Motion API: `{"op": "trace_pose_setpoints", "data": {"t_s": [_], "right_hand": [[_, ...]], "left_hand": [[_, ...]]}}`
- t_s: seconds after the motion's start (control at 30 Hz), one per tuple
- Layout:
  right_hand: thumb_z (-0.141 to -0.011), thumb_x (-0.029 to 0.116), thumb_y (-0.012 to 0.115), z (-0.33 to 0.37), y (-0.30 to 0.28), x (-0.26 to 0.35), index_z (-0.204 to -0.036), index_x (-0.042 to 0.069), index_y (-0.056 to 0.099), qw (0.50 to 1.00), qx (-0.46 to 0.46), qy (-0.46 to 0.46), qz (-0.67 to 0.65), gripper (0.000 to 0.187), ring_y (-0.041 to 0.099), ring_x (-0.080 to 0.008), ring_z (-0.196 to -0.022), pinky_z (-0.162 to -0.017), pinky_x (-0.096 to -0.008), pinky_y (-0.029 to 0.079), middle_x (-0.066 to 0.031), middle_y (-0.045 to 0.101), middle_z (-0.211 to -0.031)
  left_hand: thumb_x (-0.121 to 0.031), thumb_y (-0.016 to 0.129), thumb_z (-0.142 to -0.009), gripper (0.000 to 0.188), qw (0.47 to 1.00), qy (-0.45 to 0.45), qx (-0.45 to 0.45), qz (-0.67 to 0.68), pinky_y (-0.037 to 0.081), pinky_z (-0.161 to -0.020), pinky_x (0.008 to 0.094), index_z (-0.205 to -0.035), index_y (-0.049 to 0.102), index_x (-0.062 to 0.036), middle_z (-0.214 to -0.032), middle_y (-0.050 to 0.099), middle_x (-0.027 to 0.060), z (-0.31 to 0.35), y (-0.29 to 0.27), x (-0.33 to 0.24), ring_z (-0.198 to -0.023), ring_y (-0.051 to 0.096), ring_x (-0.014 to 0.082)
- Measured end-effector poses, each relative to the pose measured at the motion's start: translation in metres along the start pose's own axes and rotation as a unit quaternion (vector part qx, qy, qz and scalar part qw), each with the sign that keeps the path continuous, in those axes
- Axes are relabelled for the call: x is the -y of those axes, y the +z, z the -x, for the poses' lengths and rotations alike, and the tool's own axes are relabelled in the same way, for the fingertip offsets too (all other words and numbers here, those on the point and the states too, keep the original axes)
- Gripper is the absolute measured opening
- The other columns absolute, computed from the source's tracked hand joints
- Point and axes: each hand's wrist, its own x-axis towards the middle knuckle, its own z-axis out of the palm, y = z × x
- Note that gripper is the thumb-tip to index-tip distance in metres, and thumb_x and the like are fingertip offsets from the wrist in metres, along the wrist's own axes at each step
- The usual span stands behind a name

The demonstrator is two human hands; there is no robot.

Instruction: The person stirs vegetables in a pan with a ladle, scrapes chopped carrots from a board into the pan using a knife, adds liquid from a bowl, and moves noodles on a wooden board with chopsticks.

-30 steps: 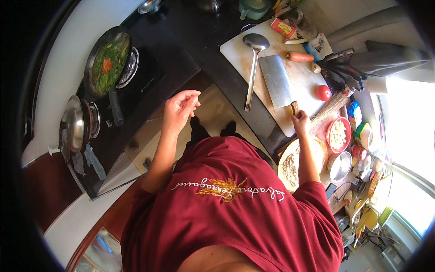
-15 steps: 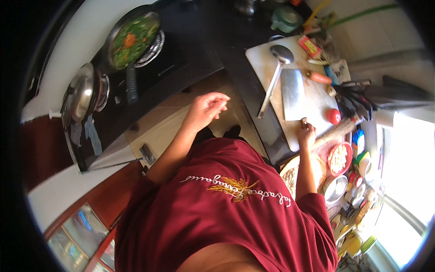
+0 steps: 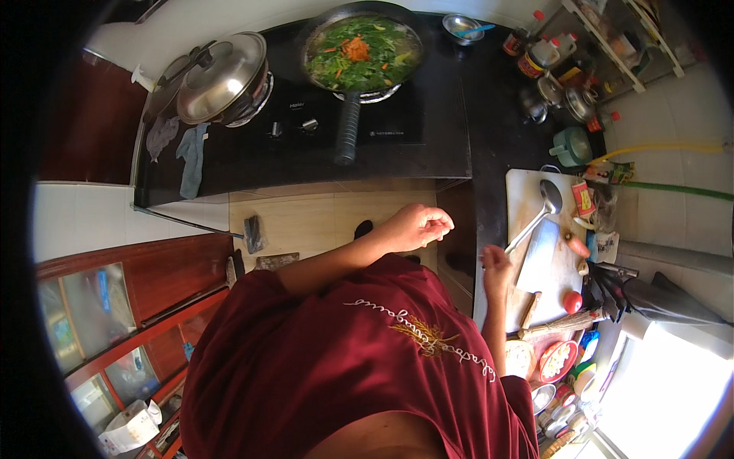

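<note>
My right hand [image 3: 496,269] is closed around the end of the handle of a metal ladle [image 3: 550,196]. The ladle's bowl rests toward the far end of a white cutting board [image 3: 520,183]. Beside it on the board lies a cleaver [image 3: 540,256], its wooden handle toward me. A carrot piece [image 3: 577,245] and a tomato [image 3: 572,301] sit along the board's right side. Over the floor in front of my body, my left hand [image 3: 427,227] hangs with fingers curled in, nothing visible in them. A wok [image 3: 348,134] of green leaves with an orange-red heap stands on the stove.
A lidded pot [image 3: 222,80] occupies the left burner, with cloths [image 3: 191,161] hanging at the counter edge. A small metal bowl [image 3: 462,30] and sauce bottles [image 3: 539,57] stand at the back. Near my right arm are a red bowl [image 3: 558,361] of pale pieces and several jars.
My view has swung toward the stove. My right hand has left the cleaver's handle and taken hold of the ladle's handle. My left hand stays empty, its fingers still curled.
</note>
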Motion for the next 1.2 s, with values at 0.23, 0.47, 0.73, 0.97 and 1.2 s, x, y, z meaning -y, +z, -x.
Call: {"op": "trace_pose_setpoints", "data": {"t_s": [0.23,0.47,0.73,0.97,1.2], "right_hand": [[-0.083,0.025,0.059,0.006,0.118,0.093,-0.084,0.001,0.062,0.971,0.167,-0.075,0.155,0.024,0.061,-0.0186,-0.063,-0.058,-0.0319,0.047,-0.0123,0.060,-0.067],[-0.096,0.041,0.028,0.007,0.168,0.138,-0.132,0.008,0.033,0.699,0.271,0.235,-0.618,0.050,0.039,-0.0260,-0.121,-0.101,-0.0372,0.032,-0.0091,0.037,-0.134],[-0.095,0.046,0.027,0.002,0.199,0.168,-0.136,0.011,0.028,0.688,0.051,0.188,-0.699,0.055,0.030,-0.0203,-0.127,-0.105,-0.0331,0.024,-0.0068,0.033,-0.137],[-0.095,0.045,0.025,0.015,0.183,0.202,-0.140,0.013,0.022,0.779,-0.012,0.090,-0.621,0.055,0.024,-0.0190,-0.131,-0.107,-0.0324,0.019,-0.0027,0.025,-0.143],[-0.096,0.040,0.025,0.014,0.175,0.202,-0.141,0.009,0.016,0.839,-0.089,0.010,-0.537,0.056,0.010,-0.0177,-0.135,-0.109,-0.0303,0.009,-0.0045,0.014,-0.147]], "left_hand": [[-0.014,0.055,-0.086,0.021,0.999,-0.014,-0.016,0.028,0.049,-0.061,0.0255,-0.102,0.059,-0.0009,-0.091,0.064,0.0084,0.029,-0.057,0.013,-0.078,0.060,0.0128],[-0.022,0.043,-0.092,0.046,0.938,0.270,-0.025,-0.217,0.023,-0.104,0.0363,-0.134,0.035,-0.0048,-0.139,0.032,0.0151,0.025,-0.072,0.012,-0.131,0.027,0.0285],[-0.032,0.036,-0.090,0.052,0.931,0.320,0.010,-0.173,0.015,-0.105,0.0433,-0.135,0.033,-0.0067,-0.141,0.029,0.0147,-0.010,-0.067,0.009,-0.132,0.023,0.0332],[-0.041,0.034,-0.089,0.061,0.964,0.223,0.010,-0.143,0.013,-0.107,0.0414,-0.139,0.022,-0.0089,-0.144,0.016,0.0205,-0.039,-0.057,-0.009,-0.134,0.014,0.0348],[-0.038,0.028,-0.095,0.057,0.988,0.125,0.072,0.047,0.012,-0.109,0.0350,-0.141,0.014,-0.0068,-0.146,0.012,0.0151,-0.018,-0.035,-0.014,-0.135,0.011,0.0263]]}}
